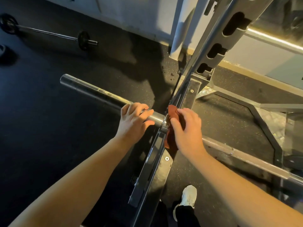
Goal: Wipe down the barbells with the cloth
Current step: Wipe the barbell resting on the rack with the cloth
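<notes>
A steel barbell (91, 92) lies across the rack, its thick bare sleeve pointing up-left and its thin knurled shaft running down-right. My left hand (133, 122) grips the sleeve close to the collar, fingers curled over it. My right hand (186, 128) holds a rust-red cloth (173, 112) wrapped round the bar just right of the collar, beside the rack upright. Part of the cloth hangs below the bar. The bar under the cloth is hidden.
The grey rack upright (218, 51) with its hook slots rises diagonally between my hands. A second barbell (49, 32) with small black plates lies on the dark rubber floor at far left. My white shoe (188, 197) stands below. A bench frame (268, 125) sits at right.
</notes>
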A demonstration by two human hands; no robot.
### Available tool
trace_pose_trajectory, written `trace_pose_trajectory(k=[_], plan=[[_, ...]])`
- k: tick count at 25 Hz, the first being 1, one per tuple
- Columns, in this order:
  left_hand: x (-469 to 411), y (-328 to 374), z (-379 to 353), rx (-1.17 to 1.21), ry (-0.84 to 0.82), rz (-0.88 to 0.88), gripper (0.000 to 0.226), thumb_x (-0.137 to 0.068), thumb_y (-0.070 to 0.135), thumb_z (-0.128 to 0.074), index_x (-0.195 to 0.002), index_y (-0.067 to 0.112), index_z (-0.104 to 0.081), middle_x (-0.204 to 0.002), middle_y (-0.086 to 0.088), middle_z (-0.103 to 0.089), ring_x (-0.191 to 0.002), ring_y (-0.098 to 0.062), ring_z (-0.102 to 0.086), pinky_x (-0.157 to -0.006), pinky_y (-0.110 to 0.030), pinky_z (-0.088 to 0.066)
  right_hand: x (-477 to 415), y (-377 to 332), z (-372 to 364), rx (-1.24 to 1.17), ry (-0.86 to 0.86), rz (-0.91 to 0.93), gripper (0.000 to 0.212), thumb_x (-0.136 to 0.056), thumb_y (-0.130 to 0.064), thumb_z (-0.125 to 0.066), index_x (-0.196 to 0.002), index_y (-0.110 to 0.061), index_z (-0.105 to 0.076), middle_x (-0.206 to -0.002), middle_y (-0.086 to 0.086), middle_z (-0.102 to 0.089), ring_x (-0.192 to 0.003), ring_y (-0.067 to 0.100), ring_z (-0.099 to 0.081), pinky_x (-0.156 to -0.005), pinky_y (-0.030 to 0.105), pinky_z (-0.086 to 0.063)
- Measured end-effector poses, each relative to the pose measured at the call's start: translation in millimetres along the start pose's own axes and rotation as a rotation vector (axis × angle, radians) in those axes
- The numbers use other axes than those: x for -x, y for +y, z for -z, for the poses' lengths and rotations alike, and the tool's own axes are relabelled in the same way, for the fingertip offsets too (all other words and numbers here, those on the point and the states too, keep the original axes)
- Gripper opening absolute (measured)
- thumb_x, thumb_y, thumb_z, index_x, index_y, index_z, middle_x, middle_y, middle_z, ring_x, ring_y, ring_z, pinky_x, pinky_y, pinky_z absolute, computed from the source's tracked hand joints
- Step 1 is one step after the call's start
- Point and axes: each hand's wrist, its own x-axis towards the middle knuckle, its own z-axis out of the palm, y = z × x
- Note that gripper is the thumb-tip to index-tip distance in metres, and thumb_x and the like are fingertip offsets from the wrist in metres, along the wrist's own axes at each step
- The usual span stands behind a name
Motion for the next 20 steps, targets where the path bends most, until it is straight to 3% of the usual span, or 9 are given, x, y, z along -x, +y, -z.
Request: trace_pose_trajectory(k=[1,3,6,9,15,17,20], plan=[[-2,-1,-1,0.009,-0.001,0.004,0.040,-0.091,0.038,-0.071,-0.126,0.020,-0.069,-0.130,0.000,-0.059,-0.127,-0.022,-0.049,-0.112,-0.040,-0.025,10,3,-12,0.180,-0.047,0.144,0.051,-0.100,-0.034,-0.059,-0.149,-0.027,-0.045,-0.159,-0.002,-0.035,-0.147,0.016,-0.029,-0.123,0.045,-0.023],[-8,-4,-5,0.022,-0.006,0.012,0.040,-0.093,0.037,-0.068,-0.128,0.019,-0.068,-0.129,0.000,-0.060,-0.127,-0.022,-0.049,-0.111,-0.039,-0.025,18,14,-31,0.402,-0.055,0.284,0.066,-0.097,-0.026,-0.060,-0.158,-0.019,-0.035,-0.168,0.006,-0.019,-0.155,0.028,-0.016,-0.121,0.047,-0.017],[-23,-5,-8,0.008,0.047,-0.058,0.029,-0.097,0.032,-0.063,-0.121,0.016,-0.071,-0.119,-0.001,-0.065,-0.117,-0.023,-0.054,-0.106,-0.037,-0.027,-14,7,-35,0.453,0.010,0.225,0.052,-0.099,-0.023,-0.052,-0.151,-0.017,-0.046,-0.160,0.004,-0.036,-0.144,0.029,-0.031,-0.111,0.049,-0.032],[-41,-6,-13,-0.014,0.105,-0.095,0.023,-0.101,0.031,-0.058,-0.110,0.017,-0.074,-0.111,0.001,-0.067,-0.109,-0.021,-0.055,-0.099,-0.039,-0.030,-48,-1,-30,0.417,0.004,0.179,0.041,-0.104,-0.028,-0.047,-0.143,-0.018,-0.054,-0.149,-0.002,-0.049,-0.129,0.024,-0.037,-0.098,0.040,-0.034],[-58,0,-25,-0.218,0.168,-0.050,0.034,-0.108,0.039,-0.041,-0.094,0.019,-0.066,-0.093,0.001,-0.060,-0.093,-0.018,-0.051,-0.093,-0.038,-0.034,13,1,-36,0.517,-0.001,0.198,0.070,-0.085,-0.008,-0.072,-0.150,-0.009,-0.047,-0.155,0.010,-0.041,-0.133,0.032,-0.037,-0.109,0.045,-0.040],[-64,1,-24,-0.264,0.173,-0.051,0.037,-0.108,0.040,-0.041,-0.086,0.019,-0.063,-0.082,0.000,-0.056,-0.084,-0.020,-0.050,-0.087,-0.038,-0.034,-17,1,-30,0.518,-0.022,0.217,0.060,-0.089,-0.009,-0.066,-0.147,-0.010,-0.049,-0.152,0.007,-0.044,-0.132,0.030,-0.038,-0.108,0.044,-0.042],[-88,12,-15,-0.405,-0.101,0.078,0.042,-0.106,0.049,-0.033,-0.077,0.029,-0.056,-0.074,0.009,-0.043,-0.076,-0.014,-0.042,-0.077,-0.036,-0.022,-72,-9,-28,0.442,-0.013,0.074,0.033,-0.102,-0.018,-0.051,-0.134,-0.013,-0.058,-0.143,0.004,-0.052,-0.125,0.026,-0.039,-0.101,0.040,-0.039]])
